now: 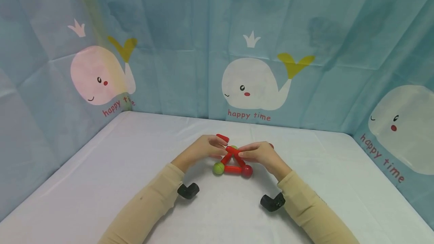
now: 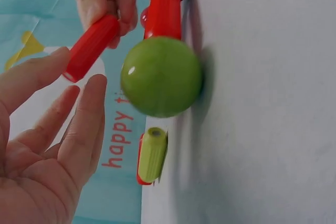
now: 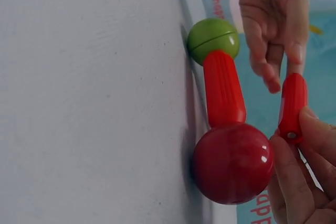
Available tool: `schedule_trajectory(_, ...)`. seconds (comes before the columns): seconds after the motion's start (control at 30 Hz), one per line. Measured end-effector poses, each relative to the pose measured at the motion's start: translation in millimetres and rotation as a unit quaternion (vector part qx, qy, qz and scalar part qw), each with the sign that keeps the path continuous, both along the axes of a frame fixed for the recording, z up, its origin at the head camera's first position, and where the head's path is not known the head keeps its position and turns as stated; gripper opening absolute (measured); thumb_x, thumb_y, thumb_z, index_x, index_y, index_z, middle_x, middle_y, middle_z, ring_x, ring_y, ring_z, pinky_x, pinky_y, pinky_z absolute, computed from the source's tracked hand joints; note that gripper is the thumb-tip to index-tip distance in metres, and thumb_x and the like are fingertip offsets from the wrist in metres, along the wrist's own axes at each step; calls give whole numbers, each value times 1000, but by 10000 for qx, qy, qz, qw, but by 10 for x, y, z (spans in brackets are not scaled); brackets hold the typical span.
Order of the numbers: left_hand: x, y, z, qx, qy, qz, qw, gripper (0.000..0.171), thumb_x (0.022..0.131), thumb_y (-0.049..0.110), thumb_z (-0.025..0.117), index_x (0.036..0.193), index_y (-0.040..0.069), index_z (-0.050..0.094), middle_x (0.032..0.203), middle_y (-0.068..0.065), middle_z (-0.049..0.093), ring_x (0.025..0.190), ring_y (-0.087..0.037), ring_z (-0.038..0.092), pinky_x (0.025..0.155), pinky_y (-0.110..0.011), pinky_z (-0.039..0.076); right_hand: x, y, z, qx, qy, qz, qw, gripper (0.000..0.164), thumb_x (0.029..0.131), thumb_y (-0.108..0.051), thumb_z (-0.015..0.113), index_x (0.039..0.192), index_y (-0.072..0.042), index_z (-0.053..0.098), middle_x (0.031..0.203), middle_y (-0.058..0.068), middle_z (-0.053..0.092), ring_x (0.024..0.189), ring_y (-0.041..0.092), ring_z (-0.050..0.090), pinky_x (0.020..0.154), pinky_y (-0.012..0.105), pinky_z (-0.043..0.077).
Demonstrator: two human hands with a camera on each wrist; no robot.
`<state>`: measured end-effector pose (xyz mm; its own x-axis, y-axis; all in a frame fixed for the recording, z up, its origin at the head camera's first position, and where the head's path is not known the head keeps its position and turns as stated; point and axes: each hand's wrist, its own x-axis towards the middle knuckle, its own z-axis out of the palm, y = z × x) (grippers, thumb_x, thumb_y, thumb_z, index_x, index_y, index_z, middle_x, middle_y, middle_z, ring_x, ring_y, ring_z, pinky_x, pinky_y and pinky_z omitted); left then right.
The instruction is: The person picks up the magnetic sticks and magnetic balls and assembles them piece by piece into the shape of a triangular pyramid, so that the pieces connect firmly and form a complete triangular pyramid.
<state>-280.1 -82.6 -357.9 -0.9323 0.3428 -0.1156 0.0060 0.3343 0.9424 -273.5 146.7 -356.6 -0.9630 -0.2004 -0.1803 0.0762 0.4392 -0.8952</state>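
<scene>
In the head view, a triangle of red magnetic-looking rods and balls lies on the table, with a green ball [image 1: 218, 168] front left, a red ball [image 1: 247, 171] front right and another green ball at the back. My right hand [image 1: 262, 156] pinches a loose red rod [image 1: 232, 149] between thumb and fingers above the triangle. Opposite it, my left hand [image 1: 205, 148] has its fingers spread and relaxed. In the left wrist view, one left fingertip [image 2: 60, 56] meets the near end of that rod [image 2: 92, 48], while the other fingers stand apart from it.
Behind the left hand lies a red rod [image 1: 222, 138]. A yellow-green rod [image 2: 153, 153] overlaps a red piece in the left wrist view. Black angled pieces [image 1: 188, 190] sit at both sleeve cuffs. A blue whale-print curtain [image 1: 179, 48] hangs behind the white table [image 1: 217, 214].
</scene>
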Motion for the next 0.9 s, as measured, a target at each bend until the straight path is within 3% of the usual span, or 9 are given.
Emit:
schedule_trajectory(0.2, 25, 32, -17, -202, 136, 196, 9995, 29, 87, 22, 74, 114, 13, 71, 114, -2, 70, 102, -16, 66, 94, -35, 56, 57, -30, 31, 90, 28, -43, 9999, 29, 88, -22, 75, 113, -7, 75, 108, 9, 76, 97, 19, 73, 97, 41, 55)
schedule_trajectory(0.57, 65, 60, -37, 335, -12, 247, 9991, 32, 90, 23, 71, 119, 10, 70, 119, -7, 70, 100, -18, 71, 98, -36, 55, 143, -18, 35, 63, 33, 41, 10000, 30, 87, -24, 76, 110, -5, 75, 98, 8, 78, 93, 18, 75, 96, 40, 56)
schedule_trajectory(0.9, 103, 95, -24, 516, 187, 405, 9977, 28, 89, 26, 72, 115, 15, 71, 116, -1, 71, 109, -19, 66, 105, -46, 47, 188, -6, 65, -48, 169, 166, 9997, 33, 87, -28, 76, 111, -5, 75, 99, 8, 78, 94, 19, 74, 94, 40, 56)
